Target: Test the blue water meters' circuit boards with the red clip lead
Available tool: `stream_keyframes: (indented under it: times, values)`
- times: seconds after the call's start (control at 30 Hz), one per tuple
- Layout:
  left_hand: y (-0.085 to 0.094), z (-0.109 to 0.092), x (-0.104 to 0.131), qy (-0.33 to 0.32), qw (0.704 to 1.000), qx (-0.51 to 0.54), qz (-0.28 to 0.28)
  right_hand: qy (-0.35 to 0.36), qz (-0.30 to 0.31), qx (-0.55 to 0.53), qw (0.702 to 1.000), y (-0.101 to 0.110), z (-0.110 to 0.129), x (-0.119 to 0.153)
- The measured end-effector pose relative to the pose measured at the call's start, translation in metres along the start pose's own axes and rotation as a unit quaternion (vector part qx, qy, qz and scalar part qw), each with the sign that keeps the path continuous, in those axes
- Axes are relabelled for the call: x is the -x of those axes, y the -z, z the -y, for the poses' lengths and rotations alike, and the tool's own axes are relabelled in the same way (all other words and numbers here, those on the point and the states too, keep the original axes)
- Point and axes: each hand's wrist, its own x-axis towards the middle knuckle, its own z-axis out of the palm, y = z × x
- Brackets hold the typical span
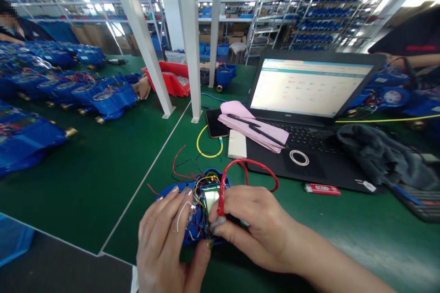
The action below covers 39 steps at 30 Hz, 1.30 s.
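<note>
A blue meter housing (165, 191) with a small display (211, 196) and a tangle of thin coloured wires lies on the green table in front of me. My left hand (168, 238) holds it from the left, fingers stretched over its top and thumb at the near edge. A thin white wire (179, 217) curves over those fingers. My right hand (254, 224) pinches a grey, rounded end piece (217, 223) against the housing beside the display. From this piece a thick red cable (222, 187) rises and loops to the right; the contact point underneath is hidden.
Behind the housing are a phone (217, 123), a white box (237, 145) and a laptop (311, 87) with a pink cloth (254, 128) and pens on it. Metal posts (190, 41) rise from the table. Many blue meters (113, 96) fill the left side. Two other people are nearby.
</note>
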Motion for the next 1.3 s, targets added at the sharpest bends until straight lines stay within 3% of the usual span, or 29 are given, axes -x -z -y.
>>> stream_keyframes:
  times: [0.6, 1.3]
  values:
    - [-0.0034, 0.0062, 0.0021, -0.014, 1.0, -0.027, -0.006, 0.002, 0.01, 0.026, 1.0, -0.0002, -0.0016, -0.0017]
    - [-0.0028, -0.0019, 0.0031, 0.014, 1.0, 0.002, -0.004, -0.019, 0.006, -0.013, 1.0, -0.0016, -0.0014, 0.0008]
